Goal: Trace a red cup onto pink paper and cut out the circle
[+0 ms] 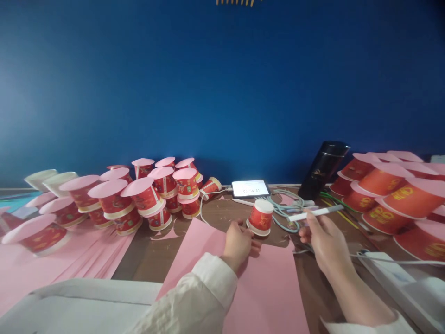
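My right hand [328,241] is closed around a white marker pen [309,215], gripped between thumb and fingers above the right part of the table. Its tip points left, toward a small red paper cup [260,220] with a white base, which stands upside down. My left hand [241,243] rests on a pink sheet of paper [264,287], just left of and in front of that cup. Its fingers are slightly bent and apart, pressing on the sheet near its far edge, with nothing held. Part of the left fingers is hidden behind the hand.
Stacked red cups topped with pink paper discs [144,192] stand left, and larger orange-red ones [396,204] right. Behind are a phone showing a timer [249,188], a coiled cable [287,204] and a black flask [323,169]. A power strip [392,273] lies right.
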Demonstrator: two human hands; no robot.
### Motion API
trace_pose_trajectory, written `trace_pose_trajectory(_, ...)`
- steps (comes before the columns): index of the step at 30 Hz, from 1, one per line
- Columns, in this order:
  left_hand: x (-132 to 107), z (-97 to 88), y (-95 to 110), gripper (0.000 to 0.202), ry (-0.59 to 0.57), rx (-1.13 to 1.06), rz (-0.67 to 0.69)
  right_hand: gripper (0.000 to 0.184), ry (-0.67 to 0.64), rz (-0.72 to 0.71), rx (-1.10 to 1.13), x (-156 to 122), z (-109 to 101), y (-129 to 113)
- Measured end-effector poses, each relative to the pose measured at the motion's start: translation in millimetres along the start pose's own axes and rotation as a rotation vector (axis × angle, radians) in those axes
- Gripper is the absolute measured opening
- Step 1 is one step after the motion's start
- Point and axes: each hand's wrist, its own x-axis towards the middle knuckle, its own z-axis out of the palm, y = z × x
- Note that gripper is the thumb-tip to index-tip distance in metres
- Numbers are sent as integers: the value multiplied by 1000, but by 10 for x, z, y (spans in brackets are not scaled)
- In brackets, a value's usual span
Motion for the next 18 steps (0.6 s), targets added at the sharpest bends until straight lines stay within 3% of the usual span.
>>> trace_pose_trajectory(3, -8, -17, -3, 72, -9, 35, -2, 33, -8, 165, 91, 100, 5, 83)
trace_pose_trajectory(11, -63, -9, 75, 65, -8, 177, 4, 38, -54, 220, 82, 143, 14, 130)
trace_pose_trajectory(15, -26, -16, 50, 61, -17, 201, 10, 36, -124, 194, -43, 125, -13, 138)
trace_pose_trajectory(18, 0, -18, 20, 58, -28, 212, 6, 34, -158, 46, -389, 239, -104, 80)
